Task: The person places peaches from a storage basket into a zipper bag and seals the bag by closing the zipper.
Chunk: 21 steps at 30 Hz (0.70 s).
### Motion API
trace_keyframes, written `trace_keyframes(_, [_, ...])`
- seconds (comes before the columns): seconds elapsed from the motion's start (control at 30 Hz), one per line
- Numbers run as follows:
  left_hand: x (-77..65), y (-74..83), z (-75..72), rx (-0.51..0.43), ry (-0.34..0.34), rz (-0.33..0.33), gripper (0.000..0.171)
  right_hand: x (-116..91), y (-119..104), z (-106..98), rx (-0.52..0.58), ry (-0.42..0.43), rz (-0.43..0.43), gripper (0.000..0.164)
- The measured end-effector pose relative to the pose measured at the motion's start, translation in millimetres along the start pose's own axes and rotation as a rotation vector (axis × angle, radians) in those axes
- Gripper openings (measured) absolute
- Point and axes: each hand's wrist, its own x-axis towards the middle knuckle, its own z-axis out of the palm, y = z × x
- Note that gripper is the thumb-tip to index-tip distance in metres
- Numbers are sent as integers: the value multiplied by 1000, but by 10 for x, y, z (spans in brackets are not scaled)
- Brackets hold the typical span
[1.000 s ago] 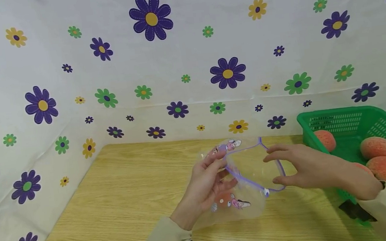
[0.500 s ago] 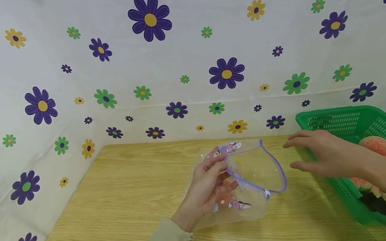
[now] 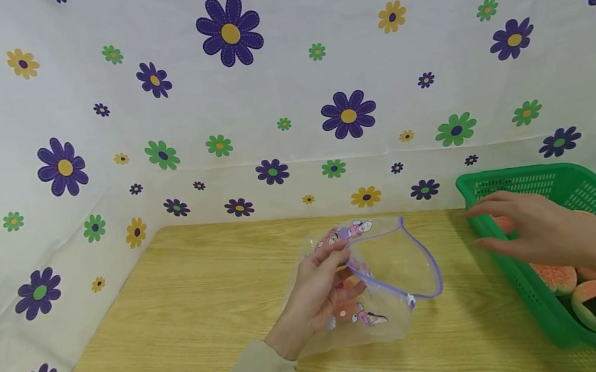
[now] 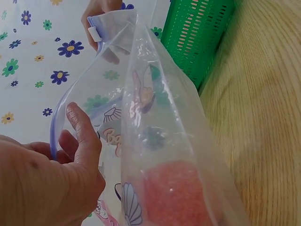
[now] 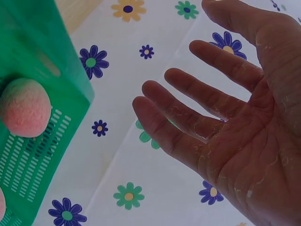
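My left hand [image 3: 312, 299] pinches the purple-edged mouth of a clear zip bag [image 3: 394, 321] with cartoon prints, lying on the wooden table. The mouth gapes to the right, and a white slider [image 3: 410, 299] sits at its near corner. In the left wrist view a reddish, peach-like round thing [image 4: 174, 193] shows through the plastic. My right hand [image 3: 548, 232] hovers over the left side of a green basket [image 3: 539, 306], fingers spread and holding nothing. Inside the basket are several peaches [image 3: 555, 277], partly hidden by that hand and arm. One peach [image 5: 26, 107] shows in the right wrist view.
The wooden table [image 3: 191, 306] runs under the bag and basket. A white flower-print sheet [image 3: 276, 79] hangs behind and along the left side. The basket's rim stands above the tabletop at the right.
My right hand has moved right, away from the bag's mouth to above the basket. The left hand still holds the bag in about the same spot.
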Motion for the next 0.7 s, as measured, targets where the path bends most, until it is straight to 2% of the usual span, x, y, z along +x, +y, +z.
trace_keyframes(0.13, [3,-7,-7,0,-1,3,33,-35,63,-25,-25,-19,46,48])
trace_keyframes(0.43, [-3,-14,-12,-5,-3,9,32,-98,241,1,-40,-34,56,54])
trace_keyframes(0.7, [14,-16,-22,-20,-7,6,32,-160,430,20,-32,-98,107,41])
